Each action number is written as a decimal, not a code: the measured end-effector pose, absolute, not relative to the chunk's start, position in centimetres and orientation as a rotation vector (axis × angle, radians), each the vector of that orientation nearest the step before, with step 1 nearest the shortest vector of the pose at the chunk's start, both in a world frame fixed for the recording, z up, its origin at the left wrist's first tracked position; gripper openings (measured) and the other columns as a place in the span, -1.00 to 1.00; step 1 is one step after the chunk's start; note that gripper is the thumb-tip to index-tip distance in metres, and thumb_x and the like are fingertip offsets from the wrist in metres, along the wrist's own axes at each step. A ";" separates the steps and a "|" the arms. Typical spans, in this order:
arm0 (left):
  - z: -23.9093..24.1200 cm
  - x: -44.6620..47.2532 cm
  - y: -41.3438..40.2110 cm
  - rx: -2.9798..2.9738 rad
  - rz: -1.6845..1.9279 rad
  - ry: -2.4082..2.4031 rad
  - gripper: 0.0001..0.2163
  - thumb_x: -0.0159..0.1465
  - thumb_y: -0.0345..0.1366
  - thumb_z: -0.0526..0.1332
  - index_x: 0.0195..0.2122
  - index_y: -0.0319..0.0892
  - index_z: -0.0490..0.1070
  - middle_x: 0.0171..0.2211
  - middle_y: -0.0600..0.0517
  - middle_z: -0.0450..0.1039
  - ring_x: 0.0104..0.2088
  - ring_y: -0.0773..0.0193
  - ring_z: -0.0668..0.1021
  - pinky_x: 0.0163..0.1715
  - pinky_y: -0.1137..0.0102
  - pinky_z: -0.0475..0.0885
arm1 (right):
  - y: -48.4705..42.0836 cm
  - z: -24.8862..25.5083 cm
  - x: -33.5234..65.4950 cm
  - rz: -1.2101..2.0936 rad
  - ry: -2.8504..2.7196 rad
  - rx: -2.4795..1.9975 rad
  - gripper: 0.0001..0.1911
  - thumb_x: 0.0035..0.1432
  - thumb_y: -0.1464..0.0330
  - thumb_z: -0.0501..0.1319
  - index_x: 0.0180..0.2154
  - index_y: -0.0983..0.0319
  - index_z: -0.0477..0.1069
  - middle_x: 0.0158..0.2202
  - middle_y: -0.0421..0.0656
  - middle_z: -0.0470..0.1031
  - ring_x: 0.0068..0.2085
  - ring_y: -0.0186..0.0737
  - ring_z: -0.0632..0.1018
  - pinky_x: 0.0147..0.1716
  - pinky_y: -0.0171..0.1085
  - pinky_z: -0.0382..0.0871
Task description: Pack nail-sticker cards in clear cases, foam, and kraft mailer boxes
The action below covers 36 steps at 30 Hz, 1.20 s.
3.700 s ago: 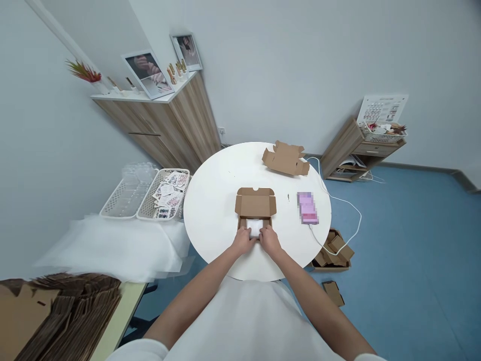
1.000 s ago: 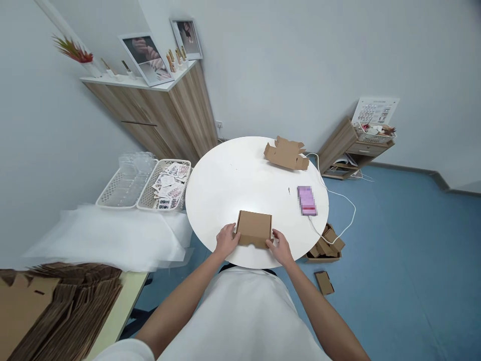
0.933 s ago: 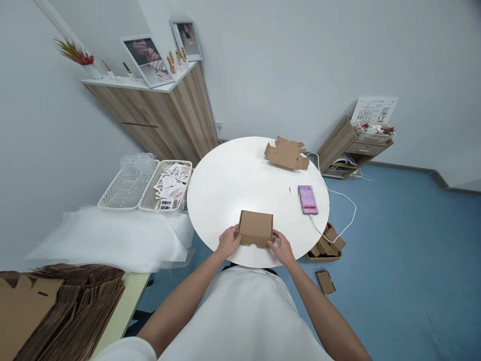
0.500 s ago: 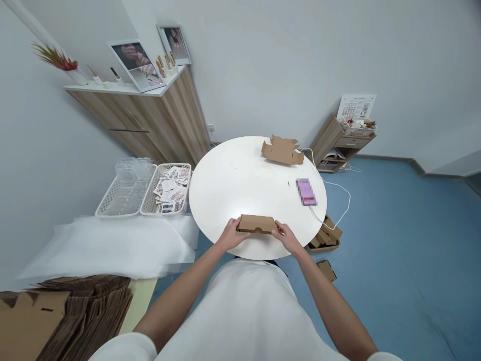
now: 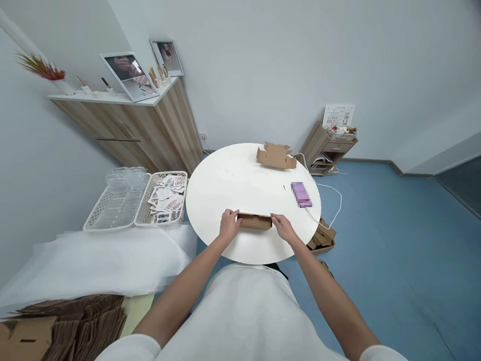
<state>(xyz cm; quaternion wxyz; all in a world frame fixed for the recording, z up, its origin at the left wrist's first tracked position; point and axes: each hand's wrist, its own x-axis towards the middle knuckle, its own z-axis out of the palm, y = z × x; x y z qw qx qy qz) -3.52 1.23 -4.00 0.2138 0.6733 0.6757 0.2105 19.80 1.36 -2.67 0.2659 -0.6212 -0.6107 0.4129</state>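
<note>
A small closed brown cardboard box point(image 5: 255, 221) is held just above the near part of the round white table point(image 5: 233, 185), tipped so that I see mostly its front edge. My left hand point(image 5: 228, 225) grips its left end, fingers curled around it. My right hand point(image 5: 282, 227) grips its right end the same way.
An unfolded cardboard box blank point(image 5: 275, 155) lies at the table's far side; a pink phone point(image 5: 301, 194) with a white cable lies right. Two white baskets point(image 5: 135, 201) stand left, white foam sheets point(image 5: 97, 258) and flat cardboard blanks point(image 5: 67, 321) nearer. A carton of boxes point(image 5: 323, 235) sits on the floor.
The open box with the white item was closed. Both hands took its ends and tipped it up, so its top face now shows only as a thin edge. The head camera turned left.
</note>
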 end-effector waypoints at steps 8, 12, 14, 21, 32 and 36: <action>-3.3 -4.0 2.4 1.873 0.499 1.803 -0.72 0.16 -0.30 0.05 -0.10 -0.16 0.30 -0.30 -0.03 0.35 -0.28 0.21 0.42 -0.31 0.38 0.28 | 2.7 -1.3 19.4 1.013 -1.726 -1.778 -0.66 0.06 0.15 -0.02 -0.37 0.15 0.46 -0.41 -0.19 0.46 -0.35 -0.19 0.45 -0.34 -0.26 0.27; -3.3 -4.3 2.7 1.870 0.519 1.744 -0.72 0.14 -0.31 0.07 -0.11 -0.15 0.30 -0.31 -0.02 0.38 -0.29 0.21 0.43 -0.31 0.38 0.29 | 3.1 -0.8 19.4 1.030 -1.710 -1.767 -0.68 0.02 0.14 0.02 -0.45 0.15 0.46 -0.49 -0.22 0.45 -0.42 -0.23 0.44 -0.42 -0.30 0.25; -3.4 -4.5 2.8 1.854 0.536 1.713 -0.72 0.13 -0.31 0.08 -0.11 -0.15 0.31 -0.32 -0.02 0.39 -0.29 0.21 0.43 -0.30 0.37 0.30 | 3.1 -1.0 19.3 1.060 -1.668 -1.765 -0.71 0.00 0.15 0.05 -0.41 0.15 0.47 -0.44 -0.21 0.48 -0.41 -0.24 0.45 -0.41 -0.29 0.27; -4.0 -5.6 2.5 1.632 0.624 1.514 -0.62 0.07 -0.22 0.16 -0.06 -0.15 0.31 -0.34 0.02 0.38 -0.31 0.27 0.44 -0.25 0.37 0.33 | 1.9 -1.7 19.9 1.211 -1.493 -1.690 -0.67 -0.09 0.20 0.18 -0.23 0.17 0.44 -0.18 -0.12 0.46 -0.25 -0.19 0.48 -0.26 -0.22 0.32; -4.4 -5.9 1.0 1.225 0.636 1.463 -0.59 0.10 -0.11 0.12 -0.04 -0.15 0.28 -0.18 -0.06 0.35 -0.30 0.32 0.46 -0.39 0.46 0.38 | -0.1 -3.2 19.3 1.383 -1.235 -1.695 -0.57 -0.07 0.23 0.15 -0.09 0.17 0.27 -0.15 -0.10 0.38 -0.36 -0.29 0.50 -0.41 -0.28 0.36; -5.7 -6.4 0.2 1.309 0.627 1.368 -0.60 0.10 -0.17 0.14 -0.03 -0.13 0.27 -0.16 -0.05 0.32 -0.36 0.37 0.46 -0.40 0.45 0.40 | -1.3 -3.9 19.2 1.408 -1.289 -1.603 -0.58 -0.05 0.30 0.11 -0.08 0.15 0.25 -0.10 -0.10 0.36 -0.37 -0.31 0.50 -0.33 -0.24 0.36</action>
